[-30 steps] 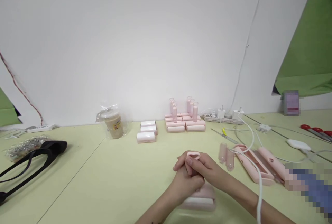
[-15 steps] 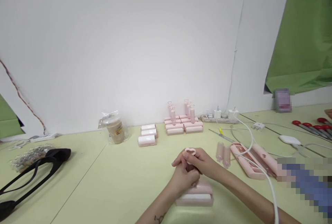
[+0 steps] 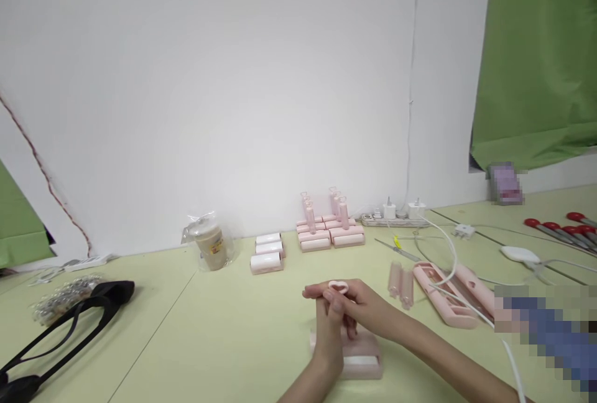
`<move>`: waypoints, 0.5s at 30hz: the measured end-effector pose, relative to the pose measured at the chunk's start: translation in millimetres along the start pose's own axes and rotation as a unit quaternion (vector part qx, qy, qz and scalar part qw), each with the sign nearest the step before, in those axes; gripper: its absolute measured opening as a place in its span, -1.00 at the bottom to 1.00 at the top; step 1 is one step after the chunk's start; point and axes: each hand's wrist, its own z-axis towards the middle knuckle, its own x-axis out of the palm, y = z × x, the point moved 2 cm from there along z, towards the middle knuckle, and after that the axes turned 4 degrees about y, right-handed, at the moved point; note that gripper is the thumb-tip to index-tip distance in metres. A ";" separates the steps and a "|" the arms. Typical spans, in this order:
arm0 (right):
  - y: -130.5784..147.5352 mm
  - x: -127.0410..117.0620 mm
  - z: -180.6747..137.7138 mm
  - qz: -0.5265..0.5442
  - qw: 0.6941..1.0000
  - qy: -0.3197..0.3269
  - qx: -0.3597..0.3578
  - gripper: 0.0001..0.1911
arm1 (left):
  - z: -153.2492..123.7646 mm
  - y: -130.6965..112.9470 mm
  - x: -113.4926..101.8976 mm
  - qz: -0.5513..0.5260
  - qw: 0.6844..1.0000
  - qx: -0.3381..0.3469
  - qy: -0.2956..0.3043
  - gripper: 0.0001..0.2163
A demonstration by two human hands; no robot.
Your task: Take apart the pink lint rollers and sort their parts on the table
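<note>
Both my hands meet over the middle of the pale green table [image 3: 209,334]. My left hand [image 3: 329,328] and my right hand [image 3: 361,306] are closed together around the upright pink handle [image 3: 339,288] of a lint roller; its heart-shaped loop shows above my fingers. The roller's pink base with a white roll [image 3: 359,359] rests on the table right under my hands. The shaft of the handle is hidden by my fingers.
Stacked pink rollers [image 3: 329,229] and white refill rolls [image 3: 267,252] stand by the wall, beside a bagged drink cup [image 3: 212,244]. Pink covers [image 3: 454,294], two clear tubes [image 3: 401,282], a power strip [image 3: 396,216], cables and red-handled tools [image 3: 559,229] lie right. A black strap [image 3: 69,322] lies left.
My view has swung right and a little up, so everything sits lower and further left. My hands keep their hold on the handle; my left forearm now stands steeper over the roller.
</note>
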 end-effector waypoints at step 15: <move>6.4 4.6 -6.7 0.011 0.999 0.027 0.031 -0.69 | -4.1 -5.9 7.9 0.023 0.993 -0.097 -0.056 -0.45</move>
